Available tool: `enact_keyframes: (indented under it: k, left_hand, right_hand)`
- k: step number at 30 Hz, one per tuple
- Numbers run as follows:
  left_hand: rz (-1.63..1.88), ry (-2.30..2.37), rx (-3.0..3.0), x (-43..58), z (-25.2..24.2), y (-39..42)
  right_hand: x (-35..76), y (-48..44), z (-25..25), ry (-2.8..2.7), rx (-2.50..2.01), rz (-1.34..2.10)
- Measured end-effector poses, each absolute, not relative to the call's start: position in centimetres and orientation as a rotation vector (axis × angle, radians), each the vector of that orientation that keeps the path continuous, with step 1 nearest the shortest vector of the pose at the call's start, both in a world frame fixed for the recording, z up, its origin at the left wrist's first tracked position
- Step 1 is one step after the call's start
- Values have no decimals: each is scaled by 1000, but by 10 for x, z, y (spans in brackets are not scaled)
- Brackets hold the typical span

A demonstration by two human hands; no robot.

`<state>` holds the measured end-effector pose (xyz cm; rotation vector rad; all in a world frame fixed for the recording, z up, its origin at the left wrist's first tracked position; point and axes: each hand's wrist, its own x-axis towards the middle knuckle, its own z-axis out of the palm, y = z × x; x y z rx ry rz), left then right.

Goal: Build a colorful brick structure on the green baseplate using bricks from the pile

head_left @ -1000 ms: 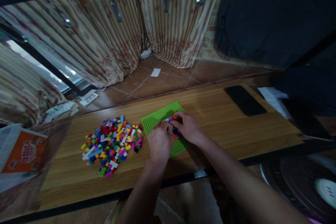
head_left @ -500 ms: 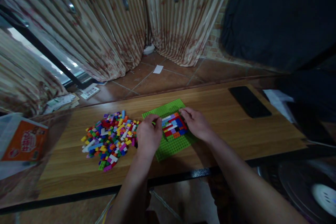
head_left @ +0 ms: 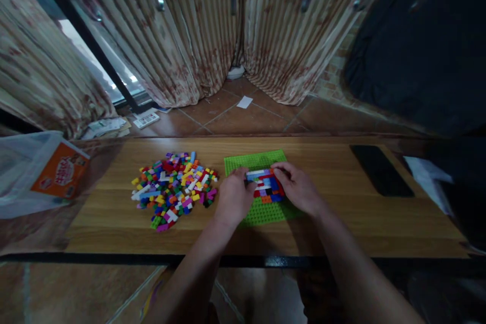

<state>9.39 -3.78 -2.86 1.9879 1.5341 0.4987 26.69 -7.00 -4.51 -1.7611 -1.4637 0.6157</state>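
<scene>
A green studded baseplate [head_left: 248,161] lies flat on the wooden table [head_left: 334,212]. A patch of coloured bricks [head_left: 266,187] is built on its middle. My left hand [head_left: 234,200] rests on the plate's left side, its fingers curled against the left edge of the brick patch. My right hand [head_left: 299,190] lies on the plate's right side, fingertips pressing on the top right of the patch. Whether a loose brick is pinched in either hand is hidden. A pile of loose coloured bricks [head_left: 172,187] lies to the left of the plate.
A dark phone [head_left: 380,177] lies at the table's right, white paper [head_left: 427,177] beyond it. A plastic bag with an orange box [head_left: 56,169] sits at the far left. Striped curtains [head_left: 190,35] and tiled floor [head_left: 243,116] are behind the table.
My head turned, so the table sits squarer in view. My left hand drew off the bricks to the left, then came back against the patch; my right hand stayed on it.
</scene>
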Motion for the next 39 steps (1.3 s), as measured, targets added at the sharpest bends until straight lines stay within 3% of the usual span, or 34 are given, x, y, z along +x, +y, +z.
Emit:
enact_keyframes:
  k: [23, 30, 34, 39]
  left_hand:
    - [545, 1433, 2071, 86, -27, -37]
    - [660, 1571, 2077, 25, -10, -3]
    - [566, 1742, 2068, -19, -3, 8]
    - [485, 1619, 2036, -40, -6, 5]
  right_hand:
    - [267, -72, -48, -1425, -1943, 639]
    - [272, -73, -52, -1437, -1941, 694]
    - [273, -71, -55, -1486, -1956, 599]
    - [268, -67, -56, -1548, -2023, 503]
